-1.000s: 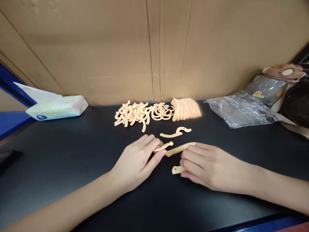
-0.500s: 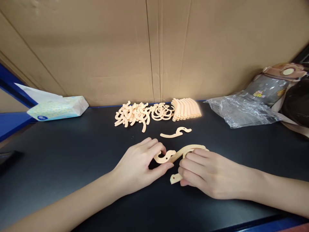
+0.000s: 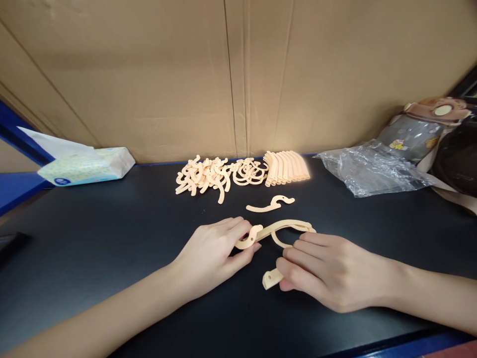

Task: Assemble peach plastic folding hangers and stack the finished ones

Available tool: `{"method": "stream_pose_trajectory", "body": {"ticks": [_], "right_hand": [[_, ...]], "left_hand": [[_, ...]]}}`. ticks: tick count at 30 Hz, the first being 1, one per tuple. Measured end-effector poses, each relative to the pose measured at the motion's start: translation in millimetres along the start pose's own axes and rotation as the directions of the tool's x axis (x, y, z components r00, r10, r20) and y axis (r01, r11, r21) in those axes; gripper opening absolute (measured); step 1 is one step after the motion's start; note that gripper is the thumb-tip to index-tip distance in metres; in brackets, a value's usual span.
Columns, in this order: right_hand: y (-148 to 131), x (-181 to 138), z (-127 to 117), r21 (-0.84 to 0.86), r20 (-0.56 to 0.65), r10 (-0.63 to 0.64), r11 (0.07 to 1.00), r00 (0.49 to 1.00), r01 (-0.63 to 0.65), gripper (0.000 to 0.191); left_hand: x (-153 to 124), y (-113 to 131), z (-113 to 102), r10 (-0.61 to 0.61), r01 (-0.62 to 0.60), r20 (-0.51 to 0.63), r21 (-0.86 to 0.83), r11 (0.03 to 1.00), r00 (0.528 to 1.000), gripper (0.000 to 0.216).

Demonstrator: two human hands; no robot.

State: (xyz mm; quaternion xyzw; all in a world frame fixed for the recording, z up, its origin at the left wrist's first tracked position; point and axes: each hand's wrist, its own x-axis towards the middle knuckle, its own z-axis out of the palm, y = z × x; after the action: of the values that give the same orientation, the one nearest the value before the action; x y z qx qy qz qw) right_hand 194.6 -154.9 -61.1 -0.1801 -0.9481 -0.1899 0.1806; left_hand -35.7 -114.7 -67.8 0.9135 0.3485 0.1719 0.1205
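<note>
My left hand (image 3: 214, 253) pinches the curled end of a flat, cream-coloured curved piece (image 3: 249, 237) just above the black table (image 3: 112, 238). My right hand (image 3: 328, 271) grips a larger curved piece (image 3: 288, 229) of the same colour, its lower end (image 3: 269, 279) sticking out below my fingers. The two pieces meet between my hands. One loose hook-shaped piece (image 3: 271, 204) lies a little beyond them.
Farther back lie a heap of small curved pieces (image 3: 203, 176), some rings (image 3: 249, 171) and a neat row of strips (image 3: 286, 168). A tissue pack (image 3: 82, 164) is at the left, a clear plastic bag (image 3: 372, 171) and a bottle (image 3: 421, 129) at the right. A cardboard wall (image 3: 238, 74) stands behind.
The pieces in my hands have been turned and brought together; the large piece's arc now shows open above my right fingers, and my right hand has shifted slightly nearer.
</note>
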Motion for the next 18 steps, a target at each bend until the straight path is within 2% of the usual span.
{"method": "stream_pose_trajectory", "body": {"ticks": [7,12,18], "right_hand": [[1.1,0.4,0.4,0.002,0.001,0.029,1.000,1.000,-0.030,0.016],[2.4,1.3,4.4,0.067,0.077,0.059,0.996,0.995,-0.064,0.021],[4.1,-0.3,6.3,0.034,0.071,0.072,0.997,0.995,-0.075,0.017]], "left_hand": [[0.6,-0.7,0.0,-0.029,0.027,-0.025,-0.049,0.998,0.999,0.022],[1.2,-1.5,0.5,-0.042,0.040,-0.035,-0.070,0.997,0.999,0.017],[0.5,-2.0,0.6,-0.041,0.039,-0.023,-0.093,0.995,0.999,0.012]]}}
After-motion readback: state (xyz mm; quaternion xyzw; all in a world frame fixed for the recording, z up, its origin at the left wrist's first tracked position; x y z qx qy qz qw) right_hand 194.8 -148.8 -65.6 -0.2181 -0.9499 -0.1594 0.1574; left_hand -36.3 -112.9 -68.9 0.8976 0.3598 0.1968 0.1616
